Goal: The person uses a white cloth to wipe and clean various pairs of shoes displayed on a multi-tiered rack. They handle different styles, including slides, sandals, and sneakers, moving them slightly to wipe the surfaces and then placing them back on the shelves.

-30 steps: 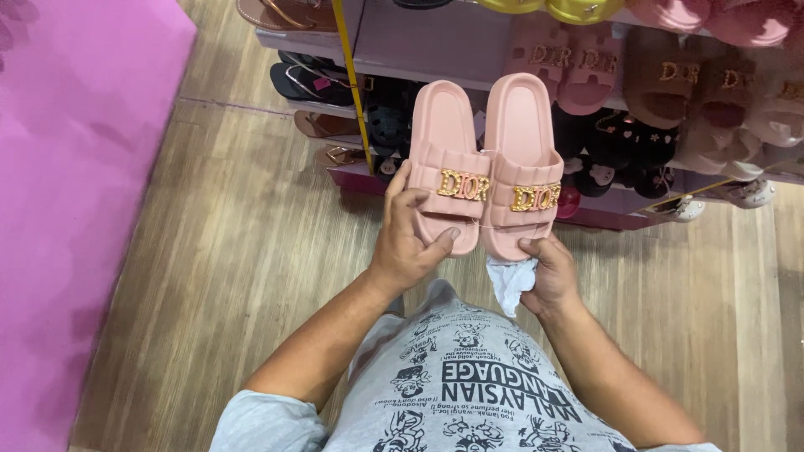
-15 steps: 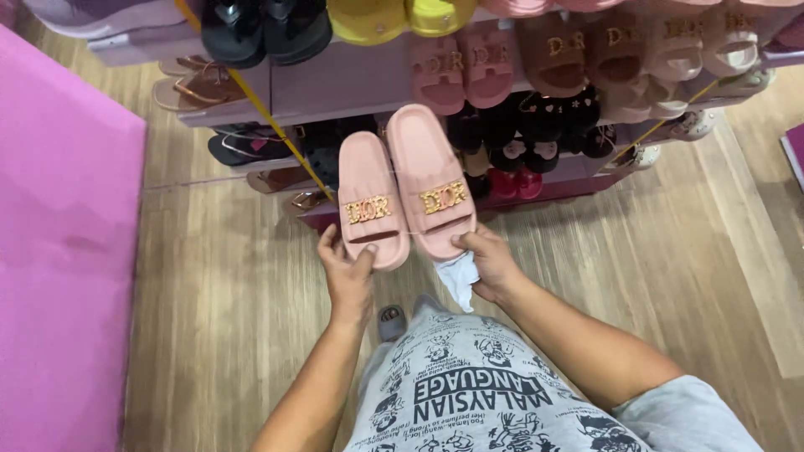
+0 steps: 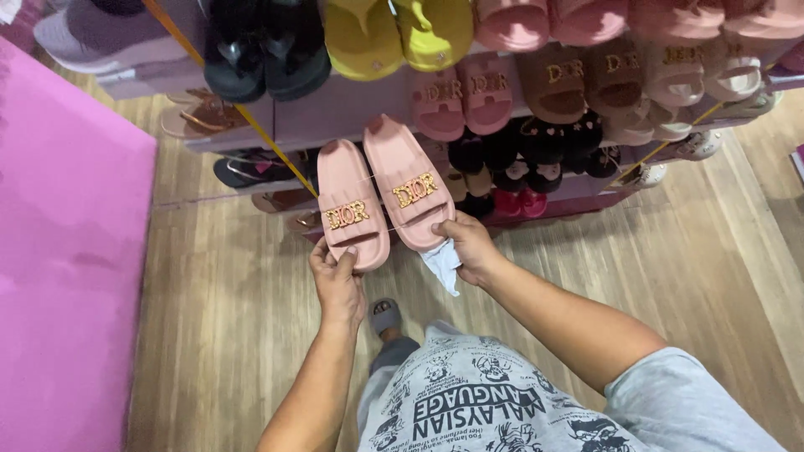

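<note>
I hold a pair of pink slide sandals with gold metal letter trim on the straps, upright in front of a shoe rack. My left hand grips the heel of the left sandal. My right hand grips the heel of the right sandal together with a white scrap of paper or cloth that hangs below it. A thin string seems to link the two sandals. Both sit side by side, toes pointing up toward the shelves.
The shoe rack holds black, yellow, pink and tan slides on several tiers. A pink surface runs along the left. Wood plank floor lies below, with my grey slipper on it.
The view has swung upward and to the right, showing more upper shelves. The sandals stay in both hands, now slightly lower and more central in view.
</note>
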